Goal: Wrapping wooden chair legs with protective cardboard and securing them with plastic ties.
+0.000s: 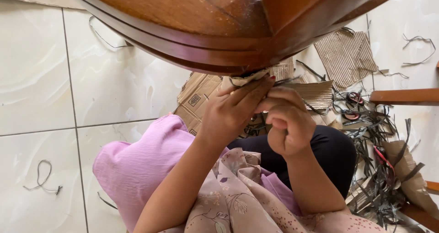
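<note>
Both hands meet just under the rounded rim of the dark wooden furniture piece that fills the top of the view. The left hand has its fingers stretched up and pinching a crumpled scrap of pale paper or cloth against that rim. The right hand is curled into a loose fist, gripping what looks like a thin dark strip beside the scrap; exactly what it encloses is hidden.

To do this well, I judge the left hand should keep the scrap flat against the wood while the right draws the strip taut in short pulls, so nothing slips or tears.

There is no table here: the person sits on a white tiled floor. A flattened cardboard box lies under the hands, corrugated cardboard lies farther off, and a heap of dark strips lies to the right, with red-handled scissors among them.
</note>
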